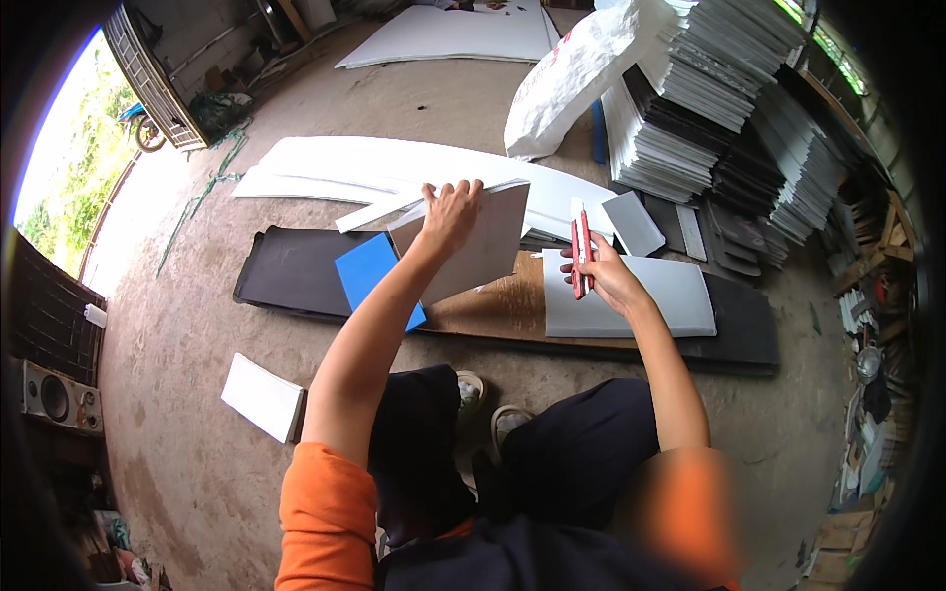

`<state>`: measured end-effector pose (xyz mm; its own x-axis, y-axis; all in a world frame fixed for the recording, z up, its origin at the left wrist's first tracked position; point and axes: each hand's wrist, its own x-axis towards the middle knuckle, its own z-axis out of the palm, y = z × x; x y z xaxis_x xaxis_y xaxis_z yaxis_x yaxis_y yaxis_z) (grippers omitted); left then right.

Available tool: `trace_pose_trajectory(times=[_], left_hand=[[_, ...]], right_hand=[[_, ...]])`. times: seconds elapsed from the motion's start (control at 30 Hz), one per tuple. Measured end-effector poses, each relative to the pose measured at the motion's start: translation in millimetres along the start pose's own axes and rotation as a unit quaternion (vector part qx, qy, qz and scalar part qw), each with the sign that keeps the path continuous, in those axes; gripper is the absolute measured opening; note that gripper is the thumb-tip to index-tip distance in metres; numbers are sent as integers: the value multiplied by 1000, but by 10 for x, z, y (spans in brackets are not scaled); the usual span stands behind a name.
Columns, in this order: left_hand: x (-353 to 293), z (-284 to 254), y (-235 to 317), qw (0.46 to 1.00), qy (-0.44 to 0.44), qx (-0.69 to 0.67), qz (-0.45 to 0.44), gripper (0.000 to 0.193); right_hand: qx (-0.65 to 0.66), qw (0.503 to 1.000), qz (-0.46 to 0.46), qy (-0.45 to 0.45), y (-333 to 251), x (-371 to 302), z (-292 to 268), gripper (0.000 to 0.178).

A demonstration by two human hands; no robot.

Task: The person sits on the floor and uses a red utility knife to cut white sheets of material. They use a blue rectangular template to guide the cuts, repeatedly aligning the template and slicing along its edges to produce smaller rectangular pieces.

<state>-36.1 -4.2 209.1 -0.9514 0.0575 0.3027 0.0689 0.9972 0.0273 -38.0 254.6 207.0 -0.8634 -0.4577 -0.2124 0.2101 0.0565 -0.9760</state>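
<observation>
My left hand (451,219) is closed over the top edge of a grey foam-like sheet (488,239), holding it tilted up above a brown board (493,313). In my right hand (611,280) is a red utility knife (578,258), pointing up and away from me. Below that hand a pale sheet (650,307) lies flat across the board. A blue rectangular piece (372,276) rests at the left, partly behind my left forearm. Beyond the held sheet, a narrow white strip (372,213) lies at an angle.
Long white sheets (325,158) lie on the floor past a black board (286,266). Tall stacks of white and dark sheets (660,148) stand at the far right beside a white sack (562,94). Near my left leg sits a small white stack (261,394); a speaker (61,397) stands at the left.
</observation>
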Motion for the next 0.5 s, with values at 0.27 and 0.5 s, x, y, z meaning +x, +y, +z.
trace_pose_trajectory(times=[0.27,0.5], left_hand=[[16,2,122,995,-69,-34,62,30],[20,195,75,997,-8,-6,70,25]], right_hand=[[-307,941,-77,117,74,84,-22,27],[-411,875,-77,243,-98,-64,-65,22]])
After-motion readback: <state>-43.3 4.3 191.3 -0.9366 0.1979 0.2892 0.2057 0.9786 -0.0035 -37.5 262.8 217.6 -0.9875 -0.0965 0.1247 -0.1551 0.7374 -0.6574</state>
